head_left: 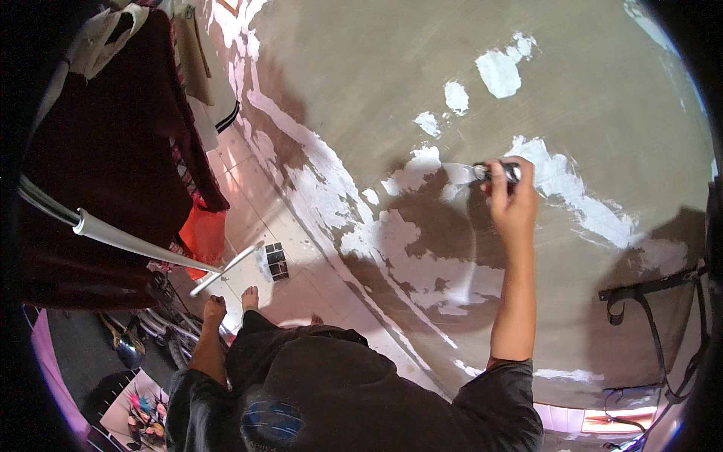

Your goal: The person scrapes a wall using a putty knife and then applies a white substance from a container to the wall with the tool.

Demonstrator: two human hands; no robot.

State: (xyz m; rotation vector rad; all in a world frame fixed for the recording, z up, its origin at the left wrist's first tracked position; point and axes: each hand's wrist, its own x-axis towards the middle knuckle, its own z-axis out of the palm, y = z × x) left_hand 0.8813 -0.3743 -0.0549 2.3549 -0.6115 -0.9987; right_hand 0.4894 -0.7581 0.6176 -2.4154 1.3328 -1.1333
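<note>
My right hand (510,187) is raised to the wall and closed around the dark handle of a putty knife (458,172). Its thin blade points left and lies against the wall, beside a patch of white filler (413,172). The brown-grey wall (361,75) carries several rough white patches, with a long one (576,196) right of the hand. Low at my left side hangs my left hand (215,308), its fingers curled; whatever they hold, if anything, is too small to make out.
Dark red cloth (98,166) hangs on the left, by a white metal rack bar (143,247). A small container with dark squares (276,262) stands on the tiled floor (252,203) near my feet. A black iron bracket (648,288) juts out at right.
</note>
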